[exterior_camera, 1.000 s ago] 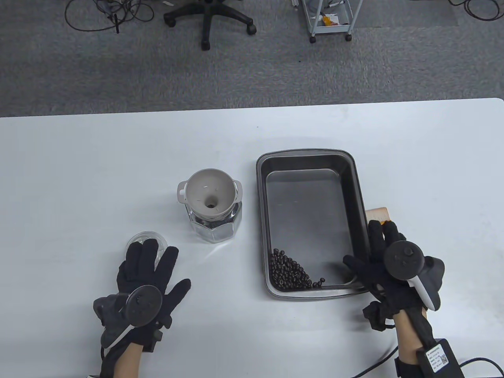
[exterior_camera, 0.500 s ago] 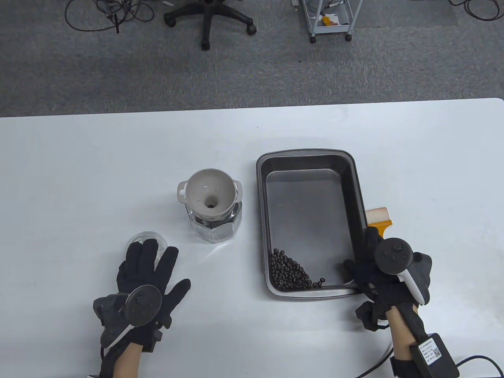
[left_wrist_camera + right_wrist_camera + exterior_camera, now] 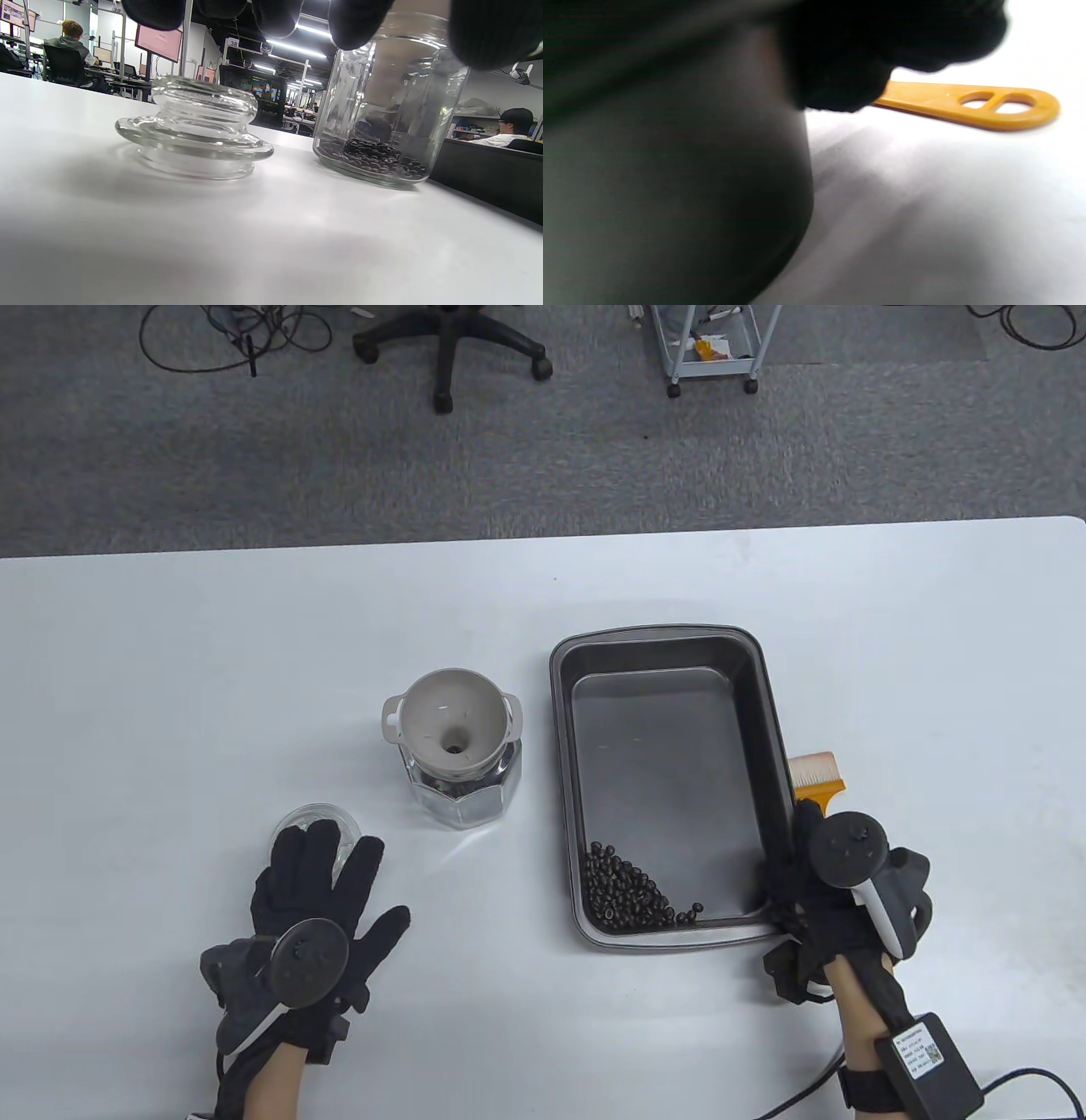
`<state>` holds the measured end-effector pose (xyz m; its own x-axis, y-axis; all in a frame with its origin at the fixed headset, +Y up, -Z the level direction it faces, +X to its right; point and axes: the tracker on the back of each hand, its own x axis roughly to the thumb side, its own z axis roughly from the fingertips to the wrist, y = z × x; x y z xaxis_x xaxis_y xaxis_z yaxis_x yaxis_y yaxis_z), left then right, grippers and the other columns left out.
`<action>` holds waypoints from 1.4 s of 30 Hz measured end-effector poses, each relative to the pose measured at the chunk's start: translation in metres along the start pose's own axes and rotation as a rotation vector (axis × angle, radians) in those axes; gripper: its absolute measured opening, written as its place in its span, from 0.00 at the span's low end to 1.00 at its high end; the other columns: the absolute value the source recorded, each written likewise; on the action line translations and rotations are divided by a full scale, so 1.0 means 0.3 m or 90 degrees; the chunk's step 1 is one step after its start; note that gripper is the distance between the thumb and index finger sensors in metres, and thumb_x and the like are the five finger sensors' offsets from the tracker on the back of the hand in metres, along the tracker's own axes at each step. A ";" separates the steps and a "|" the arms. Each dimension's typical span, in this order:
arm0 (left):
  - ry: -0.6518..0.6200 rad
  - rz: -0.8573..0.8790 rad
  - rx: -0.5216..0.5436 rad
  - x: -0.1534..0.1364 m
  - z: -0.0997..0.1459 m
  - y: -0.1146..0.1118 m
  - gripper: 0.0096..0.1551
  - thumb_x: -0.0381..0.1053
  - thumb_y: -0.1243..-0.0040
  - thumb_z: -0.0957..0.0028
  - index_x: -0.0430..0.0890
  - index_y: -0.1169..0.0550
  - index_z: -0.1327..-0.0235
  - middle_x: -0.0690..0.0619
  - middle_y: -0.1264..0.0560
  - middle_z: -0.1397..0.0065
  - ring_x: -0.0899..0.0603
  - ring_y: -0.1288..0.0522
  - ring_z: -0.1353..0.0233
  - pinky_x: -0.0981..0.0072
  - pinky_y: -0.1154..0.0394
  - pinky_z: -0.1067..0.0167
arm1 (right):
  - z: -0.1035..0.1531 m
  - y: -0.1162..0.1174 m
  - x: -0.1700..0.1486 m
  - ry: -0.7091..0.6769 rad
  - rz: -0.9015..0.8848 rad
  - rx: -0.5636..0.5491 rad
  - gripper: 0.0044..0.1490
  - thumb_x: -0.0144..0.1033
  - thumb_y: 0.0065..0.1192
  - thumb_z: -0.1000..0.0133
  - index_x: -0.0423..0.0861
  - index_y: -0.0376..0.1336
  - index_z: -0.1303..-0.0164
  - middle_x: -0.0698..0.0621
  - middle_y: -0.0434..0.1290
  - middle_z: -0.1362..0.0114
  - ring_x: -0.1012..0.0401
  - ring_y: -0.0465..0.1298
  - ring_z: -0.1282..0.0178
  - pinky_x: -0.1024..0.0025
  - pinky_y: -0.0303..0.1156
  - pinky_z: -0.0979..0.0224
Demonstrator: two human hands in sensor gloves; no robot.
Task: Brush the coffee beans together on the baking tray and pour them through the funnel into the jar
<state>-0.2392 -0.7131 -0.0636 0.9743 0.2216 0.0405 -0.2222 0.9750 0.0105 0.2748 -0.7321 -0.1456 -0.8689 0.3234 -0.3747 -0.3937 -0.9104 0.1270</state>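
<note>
Table view: left hand (image 3: 310, 929) flat on the table (image 3: 212, 670) in the lower left of the frame, fingers straight and spread, holding nothing, fingertips over a glass lid (image 3: 316, 821). Jar (image 3: 462, 793) with funnel (image 3: 452, 723) on top at centre left; baking tray (image 3: 670, 785) to its right, coffee beans (image 3: 632, 895) heaped in the tray's lower left corner. Right hand (image 3: 836, 891) at the tray's lower right corner, fingers curled over the rim there; brush (image 3: 816, 777) just above it, beside the tray's right edge. Left wrist view: fingertips (image 3: 358, 21) hanging along the top edge, nothing held; lid at centre left, jar at right with beans in its bottom. Right wrist view: dark tray wall (image 3: 670, 190) filling the left, a gloved finger (image 3: 840, 80) curled against it at top centre, orange brush handle (image 3: 967, 103) lying on the table at upper right.
</note>
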 end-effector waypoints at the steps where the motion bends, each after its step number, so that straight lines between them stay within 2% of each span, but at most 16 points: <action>1: 0.000 0.000 0.000 0.000 0.000 0.000 0.48 0.81 0.41 0.55 0.68 0.41 0.21 0.50 0.48 0.09 0.32 0.54 0.13 0.33 0.44 0.22 | -0.002 -0.001 -0.002 0.003 -0.008 -0.004 0.55 0.31 0.89 0.55 0.67 0.50 0.33 0.61 0.77 0.41 0.65 0.82 0.59 0.77 0.84 0.64; 4: 0.000 -0.001 0.000 0.000 0.001 0.001 0.48 0.81 0.41 0.55 0.69 0.41 0.21 0.50 0.48 0.09 0.33 0.54 0.12 0.33 0.44 0.22 | -0.008 -0.010 -0.011 0.011 -0.027 -0.024 0.52 0.35 0.92 0.59 0.70 0.55 0.37 0.61 0.79 0.48 0.67 0.81 0.63 0.76 0.84 0.64; 8: 0.001 -0.002 -0.002 -0.001 0.000 0.001 0.48 0.81 0.41 0.55 0.68 0.41 0.20 0.50 0.48 0.09 0.33 0.53 0.12 0.33 0.44 0.22 | -0.006 -0.013 -0.023 0.020 -0.068 -0.018 0.43 0.38 0.90 0.57 0.70 0.60 0.41 0.62 0.80 0.52 0.70 0.81 0.63 0.76 0.86 0.62; 9: 0.001 -0.001 -0.002 -0.001 0.000 0.001 0.48 0.81 0.41 0.55 0.68 0.41 0.20 0.50 0.48 0.09 0.32 0.54 0.12 0.33 0.44 0.22 | -0.003 -0.013 -0.022 0.021 -0.071 -0.025 0.42 0.38 0.90 0.56 0.70 0.60 0.42 0.62 0.80 0.52 0.69 0.82 0.61 0.73 0.86 0.59; 10: 0.001 0.001 -0.001 -0.001 -0.001 0.003 0.48 0.81 0.41 0.55 0.69 0.41 0.21 0.50 0.48 0.09 0.33 0.54 0.12 0.33 0.44 0.22 | 0.001 -0.016 -0.019 0.021 -0.067 -0.030 0.45 0.33 0.91 0.58 0.70 0.60 0.42 0.62 0.79 0.51 0.68 0.83 0.57 0.70 0.87 0.54; 12: -0.001 -0.001 0.002 -0.001 -0.001 0.004 0.48 0.81 0.41 0.55 0.69 0.41 0.20 0.50 0.48 0.09 0.33 0.54 0.12 0.33 0.44 0.22 | 0.008 -0.018 -0.015 0.025 -0.068 -0.041 0.45 0.33 0.90 0.58 0.70 0.59 0.42 0.62 0.79 0.50 0.64 0.83 0.53 0.65 0.88 0.50; 16: 0.000 0.000 0.001 -0.004 -0.002 0.004 0.48 0.81 0.41 0.55 0.68 0.41 0.21 0.50 0.48 0.09 0.33 0.53 0.12 0.33 0.44 0.22 | 0.019 -0.018 -0.017 0.030 -0.084 -0.046 0.46 0.31 0.88 0.56 0.73 0.57 0.43 0.59 0.78 0.43 0.57 0.84 0.44 0.66 0.89 0.50; 17: 0.000 -0.001 0.001 -0.004 -0.002 0.004 0.48 0.81 0.41 0.55 0.69 0.41 0.20 0.50 0.48 0.09 0.33 0.53 0.12 0.33 0.44 0.22 | 0.018 -0.017 -0.021 0.031 -0.111 -0.038 0.45 0.29 0.87 0.56 0.72 0.57 0.43 0.57 0.76 0.40 0.52 0.83 0.38 0.66 0.89 0.51; 18: 0.001 -0.002 0.001 -0.004 -0.002 0.004 0.48 0.81 0.41 0.54 0.68 0.41 0.21 0.50 0.48 0.09 0.33 0.53 0.12 0.33 0.44 0.22 | 0.018 -0.018 -0.022 0.029 -0.127 -0.033 0.44 0.28 0.87 0.55 0.70 0.57 0.43 0.56 0.75 0.35 0.50 0.83 0.38 0.65 0.89 0.52; 22: 0.000 0.000 0.003 -0.003 -0.001 0.006 0.48 0.81 0.41 0.54 0.68 0.41 0.20 0.50 0.48 0.09 0.33 0.53 0.12 0.33 0.44 0.22 | 0.021 -0.024 -0.028 0.020 -0.167 -0.025 0.41 0.28 0.86 0.53 0.67 0.59 0.43 0.51 0.76 0.30 0.49 0.84 0.43 0.64 0.90 0.57; 27: -0.002 -0.001 0.005 -0.003 0.000 0.007 0.48 0.81 0.41 0.55 0.68 0.41 0.20 0.50 0.48 0.09 0.32 0.53 0.12 0.33 0.44 0.22 | 0.033 -0.054 -0.023 0.006 -0.195 -0.049 0.34 0.30 0.83 0.48 0.64 0.60 0.43 0.49 0.78 0.34 0.48 0.85 0.46 0.64 0.90 0.60; 28: -0.002 0.000 0.005 -0.004 0.000 0.007 0.48 0.81 0.41 0.55 0.68 0.41 0.20 0.50 0.48 0.09 0.33 0.53 0.12 0.33 0.44 0.22 | 0.035 -0.059 -0.022 0.006 -0.197 -0.050 0.36 0.31 0.84 0.51 0.64 0.60 0.43 0.49 0.78 0.34 0.48 0.85 0.46 0.64 0.90 0.60; 30: -0.002 0.001 0.004 -0.004 0.000 0.006 0.48 0.81 0.41 0.55 0.68 0.41 0.20 0.50 0.48 0.09 0.32 0.53 0.12 0.33 0.44 0.22 | 0.039 -0.071 -0.022 0.008 -0.208 -0.053 0.35 0.32 0.84 0.51 0.63 0.61 0.43 0.48 0.79 0.34 0.47 0.85 0.47 0.64 0.90 0.61; 31: -0.002 0.002 0.004 -0.004 0.000 0.006 0.48 0.81 0.41 0.55 0.69 0.41 0.20 0.50 0.48 0.09 0.33 0.53 0.12 0.33 0.44 0.22 | 0.039 -0.075 -0.022 0.010 -0.212 -0.052 0.34 0.32 0.84 0.50 0.59 0.61 0.41 0.48 0.79 0.35 0.47 0.85 0.48 0.64 0.90 0.62; 42: 0.000 0.011 0.012 -0.016 0.007 0.015 0.48 0.81 0.41 0.54 0.68 0.41 0.20 0.50 0.49 0.09 0.33 0.53 0.12 0.33 0.44 0.22 | 0.069 -0.118 0.010 0.009 -0.274 -0.047 0.33 0.33 0.83 0.49 0.58 0.61 0.41 0.48 0.79 0.35 0.47 0.85 0.49 0.64 0.90 0.62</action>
<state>-0.2451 -0.7098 -0.0617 0.9702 0.2389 0.0412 -0.2401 0.9703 0.0280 0.2800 -0.6936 -0.1321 -0.6258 0.6742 -0.3922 -0.6960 -0.7097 -0.1093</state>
